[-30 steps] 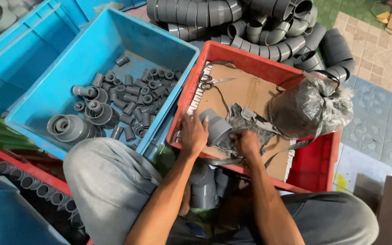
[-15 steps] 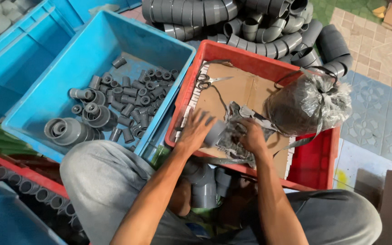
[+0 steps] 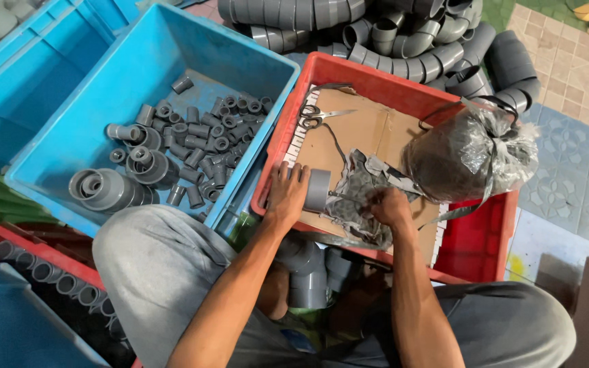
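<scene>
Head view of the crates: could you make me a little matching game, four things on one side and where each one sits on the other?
Things:
1. scissors
2. small grey pipe fittings
3. tied plastic bag
4. grey coupling

Places:
A. loose in the blue crate
B. under the left hand
C. right end of the red crate
D. far left corner of the cardboard

Pairs: 1-D, 2-A, 3-C, 4-B
</scene>
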